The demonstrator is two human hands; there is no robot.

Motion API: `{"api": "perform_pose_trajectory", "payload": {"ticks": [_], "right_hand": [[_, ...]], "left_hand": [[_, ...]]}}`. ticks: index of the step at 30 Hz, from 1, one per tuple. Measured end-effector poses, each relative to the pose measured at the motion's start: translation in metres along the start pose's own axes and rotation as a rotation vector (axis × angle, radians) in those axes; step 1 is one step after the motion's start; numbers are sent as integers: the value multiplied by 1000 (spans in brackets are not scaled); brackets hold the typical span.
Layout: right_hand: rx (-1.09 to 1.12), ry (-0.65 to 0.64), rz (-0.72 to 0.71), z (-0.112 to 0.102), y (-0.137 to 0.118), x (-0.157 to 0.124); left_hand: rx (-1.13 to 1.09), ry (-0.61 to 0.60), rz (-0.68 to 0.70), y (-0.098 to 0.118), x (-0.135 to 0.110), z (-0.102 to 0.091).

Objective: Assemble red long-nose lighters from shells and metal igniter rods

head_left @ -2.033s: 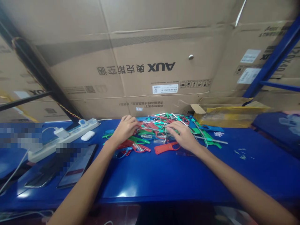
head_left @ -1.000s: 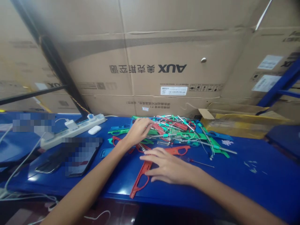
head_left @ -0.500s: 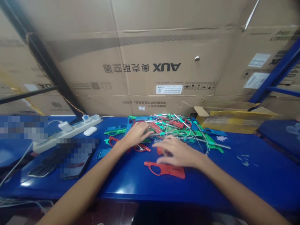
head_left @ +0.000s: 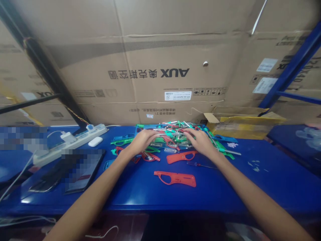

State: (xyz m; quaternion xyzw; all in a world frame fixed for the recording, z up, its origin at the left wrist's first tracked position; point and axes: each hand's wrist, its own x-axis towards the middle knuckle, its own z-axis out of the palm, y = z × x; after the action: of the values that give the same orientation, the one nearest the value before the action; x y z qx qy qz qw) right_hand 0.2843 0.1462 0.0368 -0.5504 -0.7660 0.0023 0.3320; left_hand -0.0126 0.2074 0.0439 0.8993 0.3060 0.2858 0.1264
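Note:
My left hand (head_left: 143,143) is closed, its fingertips pinching one end of a thin metal lighter tube (head_left: 164,134) with a green fitting. At the other end, the fingers of my right hand (head_left: 201,143) pinch too; their exact grip among the wires is hard to make out. Both hands are over a tangled pile of lighter parts (head_left: 173,142): metal tubes, white wires, and green, red and blue plastic pieces. Nearer me lie two red lighter casing halves, one (head_left: 179,157) just below the pile and another (head_left: 175,179) closer to the table's front.
A screwdriver (head_left: 198,164) lies by my right forearm. To the left are a power strip (head_left: 82,138), a white case (head_left: 95,141) and dark phone-like devices (head_left: 85,174). An open carton (head_left: 240,127) stands at the back right; small white bits (head_left: 254,165) are scattered near it.
My right hand has moved up and back from the red casing halves to the pile, uncovering them and the screwdriver. The tube is now held up between my hands.

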Motion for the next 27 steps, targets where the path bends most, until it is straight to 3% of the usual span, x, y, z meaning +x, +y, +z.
{"api": "perform_pose_trajectory", "payload": {"ticks": [5, 11, 14, 20, 27], "right_hand": [[-36, 152, -112, 5, -4, 0], [149, 142, -145, 9, -16, -3], [294, 122, -151, 10, -24, -6], [537, -11, -102, 14, -47, -12], [796, 9, 123, 13, -56, -11]], "left_hand": [[-655, 28, -272, 12, 3, -2], [-915, -25, -328, 22, 4, 1], [-1063, -115, -365, 28, 3, 8], [-1159, -256, -385, 46, -1, 33], [-1167, -254, -342, 52, 1, 39]]}}
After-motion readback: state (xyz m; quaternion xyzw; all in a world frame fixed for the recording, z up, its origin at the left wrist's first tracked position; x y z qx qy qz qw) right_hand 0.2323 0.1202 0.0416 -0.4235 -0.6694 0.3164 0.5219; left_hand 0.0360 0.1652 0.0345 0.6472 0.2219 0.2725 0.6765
